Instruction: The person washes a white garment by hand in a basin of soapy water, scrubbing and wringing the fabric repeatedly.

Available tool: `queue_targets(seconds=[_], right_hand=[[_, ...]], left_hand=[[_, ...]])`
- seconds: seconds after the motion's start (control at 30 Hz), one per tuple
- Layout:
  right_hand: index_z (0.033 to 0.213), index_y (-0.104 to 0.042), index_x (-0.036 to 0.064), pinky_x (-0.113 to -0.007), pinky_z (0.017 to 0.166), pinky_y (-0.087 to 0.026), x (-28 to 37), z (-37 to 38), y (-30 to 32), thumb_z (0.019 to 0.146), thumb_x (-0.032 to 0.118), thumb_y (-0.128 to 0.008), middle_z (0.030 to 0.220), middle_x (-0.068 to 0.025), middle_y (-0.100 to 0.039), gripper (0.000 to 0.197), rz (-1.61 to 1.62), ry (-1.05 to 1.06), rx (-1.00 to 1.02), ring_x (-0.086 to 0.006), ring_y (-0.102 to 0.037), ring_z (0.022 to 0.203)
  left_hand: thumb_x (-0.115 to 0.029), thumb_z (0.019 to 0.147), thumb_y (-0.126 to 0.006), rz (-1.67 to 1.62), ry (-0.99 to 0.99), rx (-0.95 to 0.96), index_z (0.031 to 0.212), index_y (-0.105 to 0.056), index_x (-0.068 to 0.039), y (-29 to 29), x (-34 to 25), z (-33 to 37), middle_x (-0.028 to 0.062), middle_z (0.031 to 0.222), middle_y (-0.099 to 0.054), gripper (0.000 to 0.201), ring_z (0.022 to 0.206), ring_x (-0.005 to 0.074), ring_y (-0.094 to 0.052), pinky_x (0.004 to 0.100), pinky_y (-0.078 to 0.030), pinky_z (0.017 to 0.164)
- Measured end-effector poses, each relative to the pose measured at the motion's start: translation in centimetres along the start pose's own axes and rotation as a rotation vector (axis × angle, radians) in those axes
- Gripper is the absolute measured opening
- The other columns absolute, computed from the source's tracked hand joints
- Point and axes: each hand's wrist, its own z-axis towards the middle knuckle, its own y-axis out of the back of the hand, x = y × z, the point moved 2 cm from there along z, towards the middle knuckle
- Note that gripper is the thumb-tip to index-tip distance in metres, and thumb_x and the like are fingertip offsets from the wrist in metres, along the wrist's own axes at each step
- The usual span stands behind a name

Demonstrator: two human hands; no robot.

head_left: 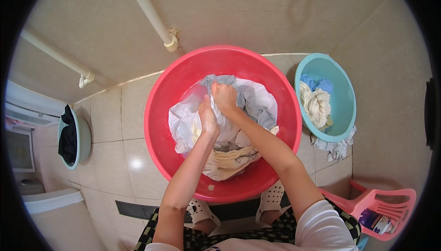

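Observation:
Over the middle of a large red basin, my left hand and my right hand are close together, both closed on a wet white cloth. The right hand is a fist, slightly farther away than the left. Part of the cloth is hidden inside the fingers, so its kind cannot be told. Around and below them in the basin lie a grey cloth, more white fabric and a pale yellow cloth, which sits nearest to me. Some water shows among the fabric.
Right of the red basin stands a light blue basin holding cream and blue clothes; a pale cloth lies beneath it. A pink plastic chair bears a bottle. At left, another basin holds black clothing. A drain grate crosses the floor.

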Motion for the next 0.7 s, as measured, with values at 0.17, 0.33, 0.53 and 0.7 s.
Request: queue_targets(seconds=[0.17, 0.33, 0.53, 0.7], right_hand=[[0.054, -0.057, -0.0001, -0.045, 0.048, -0.039, 2.4, -3.1, 0.1, 0.085, 0.032, -0.044, 0.050, -0.0220, -0.049, 0.046, 0.183, -0.048, 0.100, -0.0375, -0.052, 0.046], [0.052, -0.055, -0.0018, -0.042, 0.044, -0.038, 4.5, -6.4, 1.8, 0.082, 0.030, -0.050, 0.048, -0.0209, -0.048, 0.045, 0.250, 0.034, 0.180, -0.0349, -0.051, 0.043], [0.051, -0.057, 0.0012, -0.041, 0.044, -0.040, 6.2, -8.2, 3.8, 0.081, 0.026, -0.051, 0.048, -0.0195, -0.049, 0.040, 0.252, 0.211, 0.222, -0.0329, -0.053, 0.043], [0.053, -0.060, 0.0053, -0.043, 0.046, -0.042, 4.3, -5.7, 2.7, 0.081, 0.025, -0.048, 0.048, -0.0176, -0.052, 0.036, 0.065, 0.225, 0.171, -0.0349, -0.053, 0.044]], left_hand=[[-0.040, 0.090, -0.044, -0.013, 0.017, -0.117, 0.070, -0.052, -0.007, 0.4, -1.3, 0.2, 0.0013, 0.069, -0.052, 0.040, 0.063, 0.0108, -0.049, 0.0261, -0.041, 0.057], [-0.041, 0.088, -0.049, 0.111, -0.149, -0.088, 0.053, -0.042, -0.013, 2.1, -2.6, 1.9, -0.0003, 0.049, -0.043, 0.046, 0.043, 0.0098, -0.042, 0.0251, -0.033, 0.040], [-0.038, 0.087, -0.052, -0.165, -0.007, 0.138, 0.055, -0.038, -0.014, 2.7, -2.8, 1.8, -0.0010, 0.051, -0.040, 0.042, 0.044, 0.0102, -0.040, 0.0244, -0.033, 0.042], [-0.036, 0.089, -0.048, -0.460, 0.170, 0.274, 0.064, -0.043, -0.015, 2.0, 0.9, 1.6, -0.0001, 0.057, -0.045, 0.033, 0.051, 0.0115, -0.047, 0.0262, -0.039, 0.048]])
